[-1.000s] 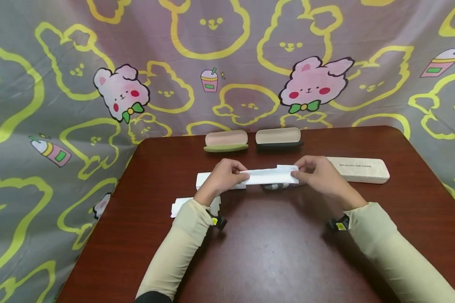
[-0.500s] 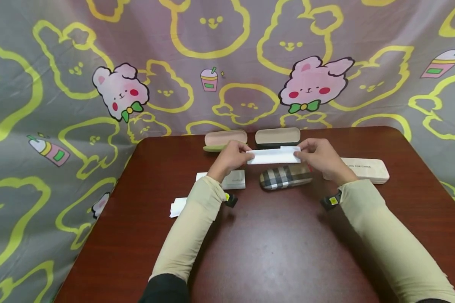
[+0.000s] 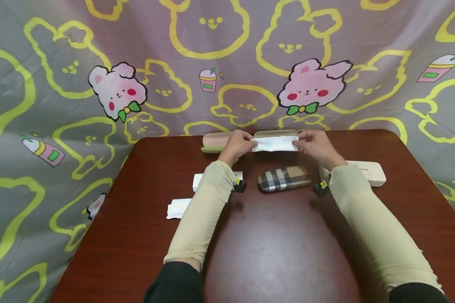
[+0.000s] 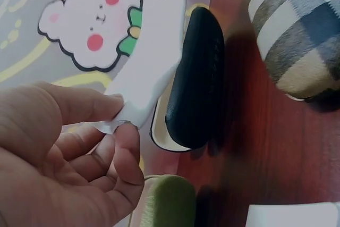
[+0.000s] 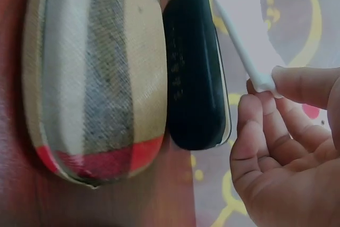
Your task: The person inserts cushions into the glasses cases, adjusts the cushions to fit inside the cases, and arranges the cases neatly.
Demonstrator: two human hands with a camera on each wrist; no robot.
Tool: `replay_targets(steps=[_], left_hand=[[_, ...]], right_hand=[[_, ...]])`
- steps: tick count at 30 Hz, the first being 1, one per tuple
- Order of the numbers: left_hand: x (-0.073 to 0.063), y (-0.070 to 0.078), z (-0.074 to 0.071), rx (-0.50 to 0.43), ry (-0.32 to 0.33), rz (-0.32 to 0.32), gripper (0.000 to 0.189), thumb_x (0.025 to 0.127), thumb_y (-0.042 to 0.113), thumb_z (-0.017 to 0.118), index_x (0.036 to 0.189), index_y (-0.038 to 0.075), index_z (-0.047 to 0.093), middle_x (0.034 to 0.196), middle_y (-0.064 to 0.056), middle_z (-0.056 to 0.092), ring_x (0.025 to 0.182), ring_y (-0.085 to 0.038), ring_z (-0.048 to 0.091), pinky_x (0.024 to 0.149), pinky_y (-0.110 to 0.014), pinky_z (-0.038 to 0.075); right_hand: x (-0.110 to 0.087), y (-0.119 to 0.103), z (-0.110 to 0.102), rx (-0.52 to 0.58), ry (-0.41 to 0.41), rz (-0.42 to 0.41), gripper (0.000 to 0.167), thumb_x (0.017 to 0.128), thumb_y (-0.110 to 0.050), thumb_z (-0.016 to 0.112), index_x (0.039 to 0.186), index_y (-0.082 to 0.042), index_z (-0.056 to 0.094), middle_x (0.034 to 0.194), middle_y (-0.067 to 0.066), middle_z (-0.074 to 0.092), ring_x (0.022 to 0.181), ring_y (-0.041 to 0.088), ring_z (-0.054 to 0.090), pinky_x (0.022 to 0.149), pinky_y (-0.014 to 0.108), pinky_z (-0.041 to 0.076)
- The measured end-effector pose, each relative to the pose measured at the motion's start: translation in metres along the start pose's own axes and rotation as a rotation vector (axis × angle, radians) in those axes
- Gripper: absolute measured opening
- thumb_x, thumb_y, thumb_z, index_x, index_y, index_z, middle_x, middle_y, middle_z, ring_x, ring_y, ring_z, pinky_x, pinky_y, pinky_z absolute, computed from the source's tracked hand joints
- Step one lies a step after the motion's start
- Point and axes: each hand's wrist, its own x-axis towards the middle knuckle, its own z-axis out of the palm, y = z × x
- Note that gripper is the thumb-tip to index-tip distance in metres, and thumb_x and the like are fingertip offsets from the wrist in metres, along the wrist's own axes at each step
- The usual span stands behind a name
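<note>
A folded white cloth [image 3: 274, 144] is stretched level between both hands above the back of the table. My left hand [image 3: 239, 146] pinches its left end between thumb and fingers, and my right hand [image 3: 318, 147] pinches the right end. Directly behind and below the cloth, a black glasses case [image 4: 199, 78] stands open; in the head view only its beige lid lining [image 3: 276, 133] shows over the cloth. An open green glasses case [image 3: 212, 149] is beside it, partly covered by my left hand. The inside of the black case is mostly hidden.
A plaid glasses case [image 3: 284, 179] lies closed in front of the hands. A long whitish case [image 3: 373, 172] is at right, partly behind my right forearm. At left, my left sleeve partly covers a white box [image 3: 198, 182] and another white folded piece [image 3: 178, 208].
Both hands have carried the white cloth away from me, from over the plaid case to the open black case. The plaid case is now uncovered.
</note>
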Motion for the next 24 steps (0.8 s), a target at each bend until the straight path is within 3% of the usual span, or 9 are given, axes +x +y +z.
replay_targets(steps=[4,9,14,24], left_hand=[[0.011,-0.001,0.002,-0.046,0.029,-0.012,0.018,0.094,0.012,0.071,0.106,-0.001,0.072,0.074,-0.004,0.062,0.068,-0.017,0.059,0.06,-0.032,0.044],[0.019,-0.003,0.005,-0.037,0.039,-0.014,0.02,0.095,0.013,0.071,0.108,-0.002,0.072,0.092,-0.008,0.065,0.085,-0.025,0.061,0.075,-0.039,0.05],[0.026,-0.005,0.011,0.039,0.088,0.025,0.017,0.094,0.012,0.071,0.106,-0.001,0.072,0.104,-0.011,0.065,0.085,-0.022,0.057,0.072,-0.034,0.049],[0.036,-0.007,0.022,0.147,0.128,0.072,0.015,0.093,0.009,0.069,0.104,-0.001,0.073,0.098,-0.011,0.066,0.082,-0.021,0.056,0.074,-0.033,0.049]], right_hand=[[0.011,0.003,-0.005,0.034,0.022,0.028,0.032,0.097,-0.018,0.069,0.116,0.007,0.063,0.094,0.01,0.067,0.082,0.023,0.061,0.068,0.028,0.052],[0.02,0.008,-0.008,0.017,0.028,0.062,0.037,0.098,-0.02,0.067,0.12,0.009,0.062,0.101,0.014,0.066,0.092,0.031,0.061,0.077,0.036,0.054],[0.03,0.013,-0.006,-0.009,0.056,0.058,0.035,0.1,-0.019,0.065,0.121,0.009,0.062,0.102,0.016,0.065,0.091,0.029,0.06,0.081,0.039,0.053],[0.038,0.019,-0.003,-0.094,0.065,0.082,0.033,0.101,-0.019,0.063,0.118,0.009,0.063,0.106,0.02,0.062,0.09,0.026,0.058,0.073,0.031,0.047]])
